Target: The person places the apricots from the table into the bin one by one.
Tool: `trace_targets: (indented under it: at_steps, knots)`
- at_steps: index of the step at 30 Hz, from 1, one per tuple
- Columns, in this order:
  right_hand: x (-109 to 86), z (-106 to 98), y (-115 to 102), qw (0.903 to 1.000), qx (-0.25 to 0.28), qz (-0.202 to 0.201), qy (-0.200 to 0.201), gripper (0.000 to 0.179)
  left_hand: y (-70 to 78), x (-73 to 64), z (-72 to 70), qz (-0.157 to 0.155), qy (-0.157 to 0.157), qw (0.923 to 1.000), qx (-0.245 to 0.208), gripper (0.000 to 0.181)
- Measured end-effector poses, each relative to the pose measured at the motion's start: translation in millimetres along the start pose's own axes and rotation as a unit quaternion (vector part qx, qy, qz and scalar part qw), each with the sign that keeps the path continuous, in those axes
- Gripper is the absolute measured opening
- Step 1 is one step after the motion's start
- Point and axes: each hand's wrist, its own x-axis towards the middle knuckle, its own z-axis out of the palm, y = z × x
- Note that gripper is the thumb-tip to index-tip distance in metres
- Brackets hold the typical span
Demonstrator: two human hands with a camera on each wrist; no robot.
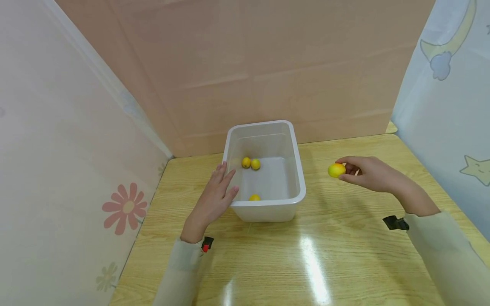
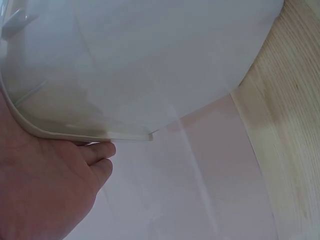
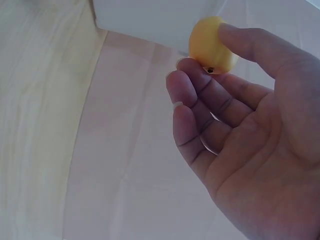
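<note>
My right hand point(image 1: 363, 172) pinches a small yellow fruit with an orange blush point(image 1: 336, 170) between thumb and fingertips, to the right of the bin and above the table. In the right wrist view a small dark spot shows on the underside of the fruit point(image 3: 212, 47). My left hand point(image 1: 214, 195) rests on the left rim of a pale grey plastic bin point(image 1: 264, 210), its fingers fairly straight. The left wrist view has the palm point(image 2: 45, 185) against the rim's outer side. Two similar yellow fruits, one point(image 1: 246, 162) beside the other point(image 1: 255, 164), lie on the bin's floor.
Another yellow fruit point(image 1: 254, 197) lies near the bin's front wall, partly hidden by the rim. The bin stands on a wood-grain table point(image 1: 268, 263) close to a pinkish-brown back panel point(image 1: 249, 76). Pale patterned panels flank the table, the left one point(image 1: 69, 127) with flowers.
</note>
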Motion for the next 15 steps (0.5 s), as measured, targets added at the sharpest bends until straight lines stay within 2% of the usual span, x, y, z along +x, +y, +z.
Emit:
trace_targets:
  at_steps: [9, 15]
  knots:
    - [15.5, -14.5, -16.8, 0.9999, -0.006, -0.016, -0.001, 0.038, 1.7, -0.3, 0.2, -0.008, -0.008, 0.9999, 0.010, 0.062]
    - [27.4, -21.4, -27.9, 0.9995, -0.017, -0.025, 0.002, 0.037, 2.8, 2.7, -0.2, 0.000, -0.006, 0.9998, 0.017, 0.062]
